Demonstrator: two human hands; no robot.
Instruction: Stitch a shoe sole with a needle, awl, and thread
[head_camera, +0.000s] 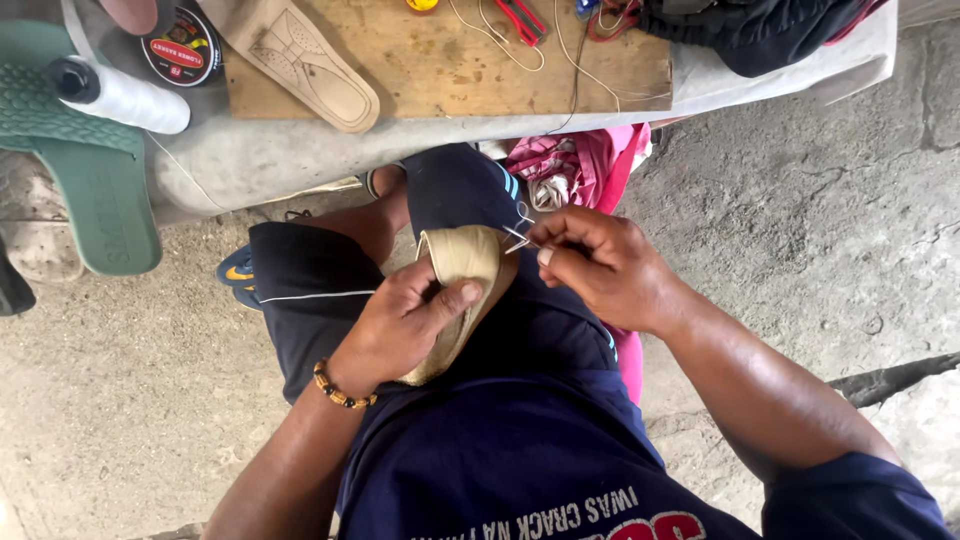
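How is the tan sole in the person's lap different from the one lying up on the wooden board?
The held sole is gripped by the left hand and bent against the knee; the sole on the board lies flat and untouched. The held sole's face looks plain; the board sole shows drawn lines. Both are tan.

Place: my roadside shoe-repair spot, on bare concrete floor (800, 220).
Signs: my wooden work board (450, 70), cut insole (310, 60), thread spool (120, 95), polish tin (180, 45), green sandal (90, 170).

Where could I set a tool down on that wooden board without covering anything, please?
The wooden board is bare in its middle, between the insole and the loose string. Its upper right, by the red pliers and dark cloth, is crowded.
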